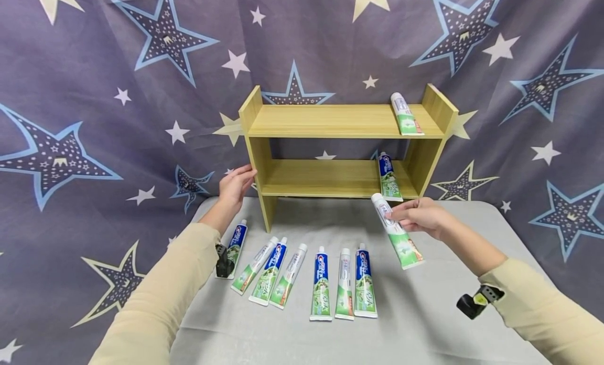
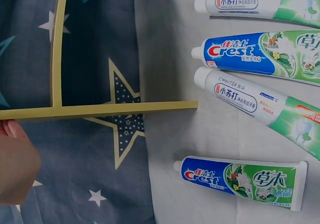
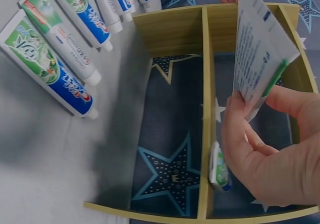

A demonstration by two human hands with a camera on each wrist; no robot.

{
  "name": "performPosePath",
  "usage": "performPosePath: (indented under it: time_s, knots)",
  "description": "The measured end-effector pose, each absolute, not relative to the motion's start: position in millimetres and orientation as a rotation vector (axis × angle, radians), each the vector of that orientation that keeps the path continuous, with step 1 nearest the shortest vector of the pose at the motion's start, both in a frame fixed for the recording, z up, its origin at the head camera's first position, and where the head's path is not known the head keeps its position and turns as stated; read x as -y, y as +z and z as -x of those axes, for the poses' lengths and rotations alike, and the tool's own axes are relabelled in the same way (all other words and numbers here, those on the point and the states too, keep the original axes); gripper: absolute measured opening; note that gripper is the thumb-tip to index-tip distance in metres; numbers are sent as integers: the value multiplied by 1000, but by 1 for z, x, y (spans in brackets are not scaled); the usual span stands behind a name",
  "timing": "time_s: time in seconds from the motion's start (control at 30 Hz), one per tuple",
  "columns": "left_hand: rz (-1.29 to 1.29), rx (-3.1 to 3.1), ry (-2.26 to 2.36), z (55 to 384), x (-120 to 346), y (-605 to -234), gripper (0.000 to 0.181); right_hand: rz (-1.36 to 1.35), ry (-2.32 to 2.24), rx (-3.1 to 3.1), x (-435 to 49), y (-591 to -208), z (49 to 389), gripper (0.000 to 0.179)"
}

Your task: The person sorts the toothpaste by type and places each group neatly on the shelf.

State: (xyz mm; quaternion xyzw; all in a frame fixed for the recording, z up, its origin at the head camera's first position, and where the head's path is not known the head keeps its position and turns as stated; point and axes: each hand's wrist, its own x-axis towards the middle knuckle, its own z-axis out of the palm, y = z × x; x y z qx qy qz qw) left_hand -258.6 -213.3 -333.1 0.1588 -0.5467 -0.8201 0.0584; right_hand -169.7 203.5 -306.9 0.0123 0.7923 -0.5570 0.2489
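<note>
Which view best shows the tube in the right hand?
The head view: the held tube appears nearly whole, front visible, the right hand covering little. The right wrist shows its printed back, partly hidden; the left wrist misses it.

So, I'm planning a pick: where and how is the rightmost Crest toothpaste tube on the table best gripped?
Probably pinch the Crest toothpaste tube across its middle, from above and slightly right: it lies flat, long and narrow, with a Cwinter toothpaste tube close on its left.

White-green toothpaste tube; tilted, aloft
</note>
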Motion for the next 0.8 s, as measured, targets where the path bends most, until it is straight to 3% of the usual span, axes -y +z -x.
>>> performPosePath:
  time_s: [0.27, 0.8]
  knots:
    - [-494, 1671, -2479, 258, 213, -332, 48, -14, -1556, -2152, -203, -287, 170, 55]
    - [-504, 1690, -2461, 256, 211, -331, 48, 67, -1491, -2231, -194, -237, 175, 59]
